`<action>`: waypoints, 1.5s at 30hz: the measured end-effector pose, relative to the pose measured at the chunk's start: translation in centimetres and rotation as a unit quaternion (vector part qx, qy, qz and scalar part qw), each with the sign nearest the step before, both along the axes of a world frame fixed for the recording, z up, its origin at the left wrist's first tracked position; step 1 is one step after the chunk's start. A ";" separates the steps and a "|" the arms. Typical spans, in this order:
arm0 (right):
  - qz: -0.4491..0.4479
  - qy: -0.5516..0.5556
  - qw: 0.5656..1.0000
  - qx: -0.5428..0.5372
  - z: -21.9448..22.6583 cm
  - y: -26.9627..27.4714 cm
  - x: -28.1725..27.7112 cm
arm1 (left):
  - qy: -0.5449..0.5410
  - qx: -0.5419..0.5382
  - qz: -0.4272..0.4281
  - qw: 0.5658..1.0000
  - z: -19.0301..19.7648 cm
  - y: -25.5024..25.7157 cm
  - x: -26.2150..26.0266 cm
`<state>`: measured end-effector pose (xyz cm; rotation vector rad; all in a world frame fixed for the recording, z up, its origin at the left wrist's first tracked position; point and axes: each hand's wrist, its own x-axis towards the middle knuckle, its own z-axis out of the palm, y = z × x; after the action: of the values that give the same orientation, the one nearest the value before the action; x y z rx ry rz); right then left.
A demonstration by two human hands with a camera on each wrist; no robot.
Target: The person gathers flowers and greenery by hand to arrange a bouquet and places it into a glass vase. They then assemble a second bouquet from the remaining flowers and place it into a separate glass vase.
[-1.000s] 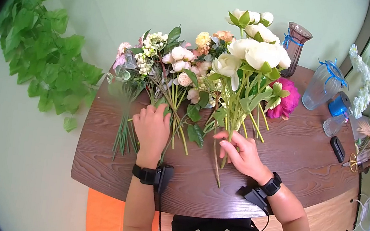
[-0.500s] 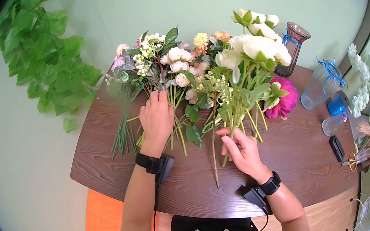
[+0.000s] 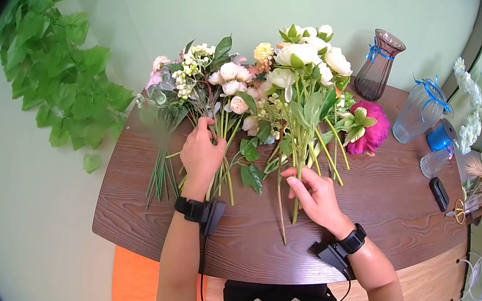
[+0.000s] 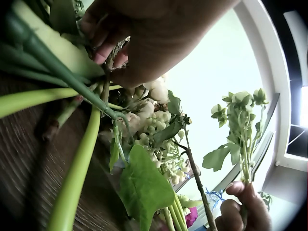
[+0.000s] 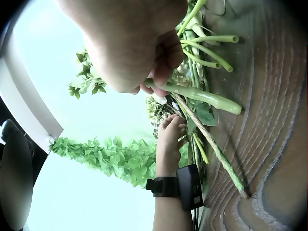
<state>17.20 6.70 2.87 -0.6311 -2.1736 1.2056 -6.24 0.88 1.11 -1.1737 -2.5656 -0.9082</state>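
My right hand [image 3: 317,198] grips the thick green stem [image 5: 204,97] of a spray of white artificial peonies [image 3: 305,55], held upright over the right part of the flower pile. The lower end of that stem sticks out below the fingers. Among the stems at the left, my left hand [image 3: 202,153] pinches a thin brownish stem [image 4: 107,77] between thumb and fingers. Just beyond it lie pale pink roses [image 3: 232,79] and white berry sprigs [image 3: 194,65]. A brown twig-like stem [image 3: 281,207] lies beside the right hand.
A magenta flower [image 3: 368,129] lies on the brown table [image 3: 365,228]. Toward the right stand a purple glass vase [image 3: 375,71], a clear vase [image 3: 416,116], a blue ribbon spool [image 3: 440,137] and a small glass vase [image 3: 433,163]. Scissors [image 3: 460,210] lie at the right edge. Green vines [image 3: 74,80] hang left.
The white peonies have come down and to the left in the right hand, uncovering the purple vase. My left hand has moved up among the stems and turned so its thumb side shows.
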 end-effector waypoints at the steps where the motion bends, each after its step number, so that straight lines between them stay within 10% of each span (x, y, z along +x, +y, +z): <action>1: 0.001 0.008 1.000 0.005 -0.1 0.0 0.0 | -0.033 0.020 -0.007 0.999 -0.1 -0.1 -0.3; 15: 0.005 0.025 0.999 0.025 -1.2 0.4 -0.2 | -0.173 0.112 -0.014 0.979 -0.7 -0.4 -1.4; 21: 0.005 0.022 0.999 0.029 -1.1 0.3 -0.2 | -0.386 0.298 -0.047 0.872 -1.2 -2.3 -3.6; 45: 0.006 0.024 0.999 0.021 -1.2 0.2 -0.7 | -0.130 0.105 -0.005 0.986 -1.6 -4.3 -3.9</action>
<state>16.55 6.85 1.70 -0.5660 -2.1596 1.1669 -10.19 -3.46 -0.47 -1.0701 -2.5759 -1.3790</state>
